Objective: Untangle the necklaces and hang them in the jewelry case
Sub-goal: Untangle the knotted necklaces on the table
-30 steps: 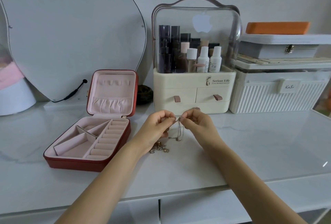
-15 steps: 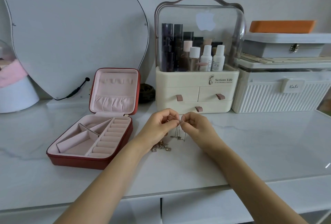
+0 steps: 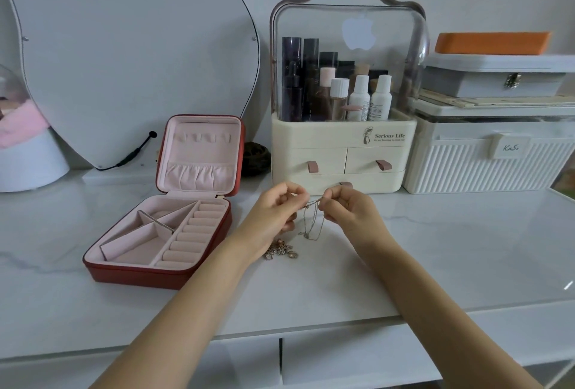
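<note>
While my left hand (image 3: 273, 213) and right hand (image 3: 350, 211) pinch it between them above the worktop (image 3: 435, 248), the thin silvery necklace chain (image 3: 312, 223) dangles in tangled loops.

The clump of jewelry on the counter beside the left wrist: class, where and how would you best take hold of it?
Probably pinch an outer loop on the right edge of the jewelry clump, coming from above. It lies flat on the counter, and the left hand covers its left side, so only the right edge shows free.
</note>
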